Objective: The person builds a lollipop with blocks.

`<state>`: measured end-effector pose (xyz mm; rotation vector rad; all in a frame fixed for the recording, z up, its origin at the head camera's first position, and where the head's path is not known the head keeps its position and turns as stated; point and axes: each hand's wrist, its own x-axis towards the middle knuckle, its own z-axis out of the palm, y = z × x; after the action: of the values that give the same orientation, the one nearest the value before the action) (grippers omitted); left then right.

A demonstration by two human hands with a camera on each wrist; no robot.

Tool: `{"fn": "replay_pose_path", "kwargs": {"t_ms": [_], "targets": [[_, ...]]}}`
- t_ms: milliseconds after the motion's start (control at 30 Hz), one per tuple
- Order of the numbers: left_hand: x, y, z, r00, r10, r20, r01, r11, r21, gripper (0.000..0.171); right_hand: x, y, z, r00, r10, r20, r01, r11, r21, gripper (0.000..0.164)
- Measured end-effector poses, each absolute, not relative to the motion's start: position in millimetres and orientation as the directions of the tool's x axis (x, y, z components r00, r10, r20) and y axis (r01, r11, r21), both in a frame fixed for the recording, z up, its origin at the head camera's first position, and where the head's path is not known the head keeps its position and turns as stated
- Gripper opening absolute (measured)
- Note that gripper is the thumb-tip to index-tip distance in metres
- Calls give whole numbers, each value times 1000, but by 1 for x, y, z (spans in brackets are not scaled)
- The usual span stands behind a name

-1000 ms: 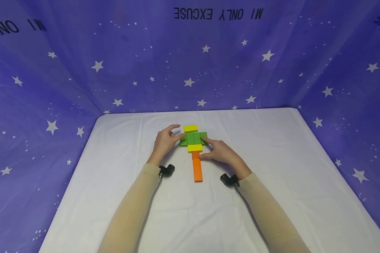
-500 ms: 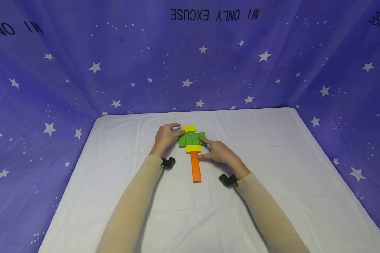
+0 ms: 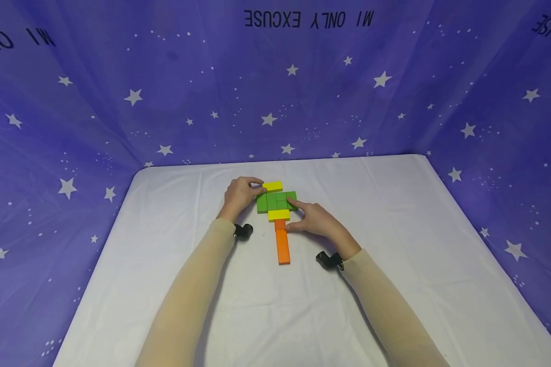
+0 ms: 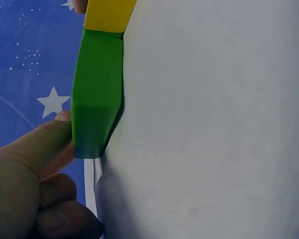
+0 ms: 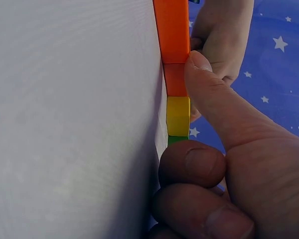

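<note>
Flat coloured blocks lie in one figure on the white table. In the head view my left hand (image 3: 240, 198) has thumb and index finger at the left end of the far yellow block (image 3: 273, 186), pinching it. The left wrist view shows the thumb beside the upper edge of a green block (image 4: 97, 84). My right hand (image 3: 316, 219) reaches in from the right, index fingertip on the right green block (image 3: 292, 203). Its thumb touches the orange blocks (image 5: 173, 32), while its other fingers curl below. The near yellow block (image 3: 279, 215) lies between the green and orange ones.
The white-clothed table (image 3: 385, 285) extends around the blocks on all sides. A blue-purple starred curtain (image 3: 275, 81) hangs behind and at both sides. Black wrist cameras (image 3: 243, 232) sit at both cuffs.
My left hand has moved from the left green block up to the end of the far yellow block. The right hand has stayed on the blocks; their arrangement looks the same.
</note>
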<state>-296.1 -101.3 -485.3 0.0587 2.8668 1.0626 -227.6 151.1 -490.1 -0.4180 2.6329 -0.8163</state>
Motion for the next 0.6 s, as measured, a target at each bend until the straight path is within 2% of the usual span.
{"fn": "replay_pose_path", "kwargs": {"t_ms": [600], "targets": [[-300,-97,-485,-993,91,-80,19,768,640,31,-227,152,-488,-891,-386,-241,-180,785,-593,101]]}}
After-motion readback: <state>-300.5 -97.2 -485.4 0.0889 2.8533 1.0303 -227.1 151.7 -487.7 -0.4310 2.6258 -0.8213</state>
